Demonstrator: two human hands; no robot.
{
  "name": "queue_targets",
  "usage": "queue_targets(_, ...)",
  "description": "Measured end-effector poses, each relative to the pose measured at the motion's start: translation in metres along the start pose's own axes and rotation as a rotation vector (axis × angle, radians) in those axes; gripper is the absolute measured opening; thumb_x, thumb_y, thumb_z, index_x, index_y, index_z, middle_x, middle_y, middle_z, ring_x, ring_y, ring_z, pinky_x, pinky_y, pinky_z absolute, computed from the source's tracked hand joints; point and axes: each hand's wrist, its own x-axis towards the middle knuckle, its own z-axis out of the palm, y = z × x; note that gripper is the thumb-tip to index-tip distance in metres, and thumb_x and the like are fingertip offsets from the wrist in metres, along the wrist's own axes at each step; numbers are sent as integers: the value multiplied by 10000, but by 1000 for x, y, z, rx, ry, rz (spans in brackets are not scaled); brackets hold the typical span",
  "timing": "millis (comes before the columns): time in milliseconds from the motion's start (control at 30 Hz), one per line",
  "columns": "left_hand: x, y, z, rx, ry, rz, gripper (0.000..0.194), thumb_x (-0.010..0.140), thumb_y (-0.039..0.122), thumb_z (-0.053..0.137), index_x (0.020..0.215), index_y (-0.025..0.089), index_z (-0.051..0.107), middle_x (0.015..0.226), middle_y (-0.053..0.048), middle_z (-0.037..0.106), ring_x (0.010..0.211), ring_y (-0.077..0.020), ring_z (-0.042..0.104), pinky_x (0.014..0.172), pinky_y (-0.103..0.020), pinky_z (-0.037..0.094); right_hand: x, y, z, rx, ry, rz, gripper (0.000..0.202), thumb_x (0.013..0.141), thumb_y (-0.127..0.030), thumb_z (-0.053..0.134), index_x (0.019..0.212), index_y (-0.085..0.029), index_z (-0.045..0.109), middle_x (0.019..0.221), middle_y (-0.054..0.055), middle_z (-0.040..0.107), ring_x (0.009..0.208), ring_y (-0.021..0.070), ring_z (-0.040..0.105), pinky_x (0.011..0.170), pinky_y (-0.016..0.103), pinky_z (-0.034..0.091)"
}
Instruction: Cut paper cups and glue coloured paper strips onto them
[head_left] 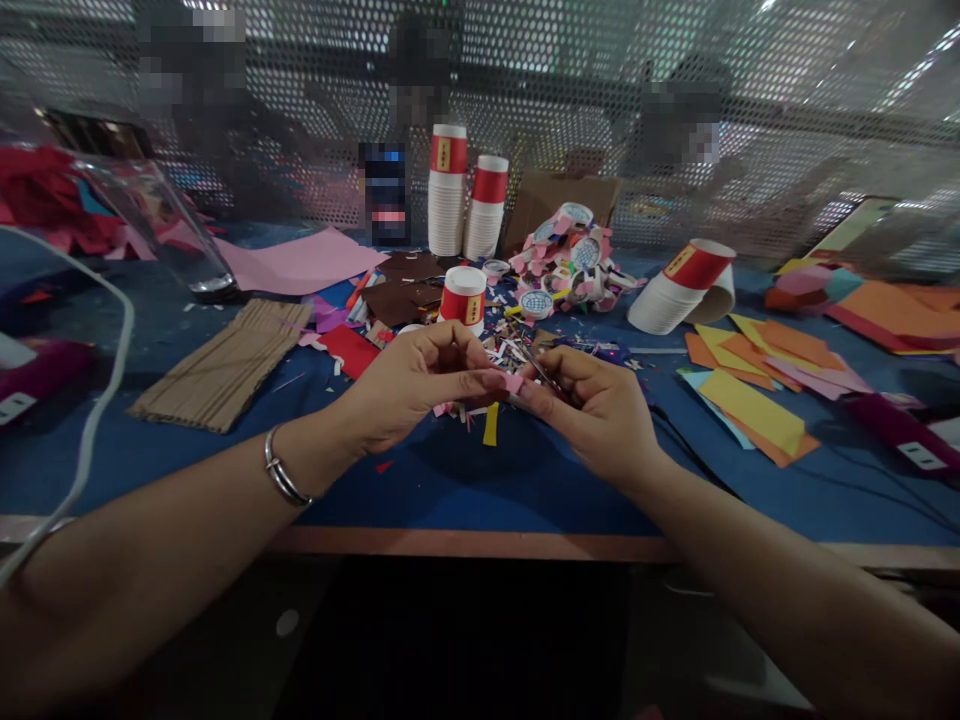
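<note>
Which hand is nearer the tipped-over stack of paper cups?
Right. The right hand sits below-left of the tipped cup stack; the left hand is farther left, beyond the pink scrap both pinch.

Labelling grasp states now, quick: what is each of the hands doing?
Left hand: closed, pinching a small pink paper piece.
Right hand: closed on what looks like small scissors.

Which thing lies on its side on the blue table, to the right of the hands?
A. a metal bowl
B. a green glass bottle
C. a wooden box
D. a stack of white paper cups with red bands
D: the stack of white paper cups with red bands lies tipped over on the blue table, beyond the right hand; the other cup stacks stand upright.
</note>
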Motion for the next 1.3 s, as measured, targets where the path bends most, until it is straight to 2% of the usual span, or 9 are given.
queue_targets(167,0,1,2,-78,80,-112,393,640,289,1006,761,124,671,763,-26,747,695,-113,680,586,-199,445,0,3,0,-35,15,-3,293,921,-439,737,790,-211,610,680,-24,510,622,129,439,575,283,362)
queue_targets(333,0,-1,3,-160,142,-206,355,586,263,1028,720,107,739,753,-29,754,739,-126,714,660,-218,511,1,2,2,-66,23,-18,280,927,-408,722,773,-212,596,665,-26,497,609,123,418,555,277,345)
queue_targets(467,-1,-2,2,-201,124,-232,366,551,279,1042,727,90,782,839,-61,793,822,-144,743,846,-274,584,1,-2,3,-69,29,-49,229,922,-370,713,791,-209,617,660,-32,489,594,116,409,543,276,329)
queue_targets(600,-1,-5,0,-212,93,-246,364,548,288,1042,732,100,790,845,-57,795,824,-145,742,866,-283,592,1,-5,3,-106,28,-82,165,920,-319,708,819,-210,635,659,-38,518,577,109,405,538,275,329)
queue_targets(700,1,-5,-2,-156,82,-184,316,598,273,1016,717,109,773,789,-41,770,713,-102,680,680,-216,534,1,-5,3,-113,28,-84,160,918,-321,712,822,-210,648,665,-33,533,587,113,432,548,276,350)
queue_targets(800,3,-4,-7,-10,7,-39,231,706,249,951,727,113,766,891,-64,794,627,-65,604,552,-191,441,0,-3,2,-52,16,-51,189,924,-362,719,840,-201,666,695,-16,564,619,124,472,567,279,374)
queue_targets(933,5,-2,-11,132,-123,131,157,757,202,909,769,116,778,837,-53,779,626,-71,604,596,-197,491,-1,1,1,-24,2,9,300,909,-446,749,787,-200,628,702,-3,578,626,128,466,571,284,361)
queue_targets(1033,6,-3,-11,168,-135,209,171,736,200,920,776,117,775,814,-53,770,655,-96,637,619,-210,522,0,0,1,-23,18,0,308,900,-442,751,772,-197,614,700,-6,571,625,127,473,576,283,363)
queue_targets(1300,5,-5,-9,184,-93,146,200,806,279,885,833,116,772,707,-21,713,572,-77,577,542,-197,460,1,-8,-1,31,52,-39,146,889,-281,716,796,-193,646,661,-31,532,573,103,421,534,268,318)
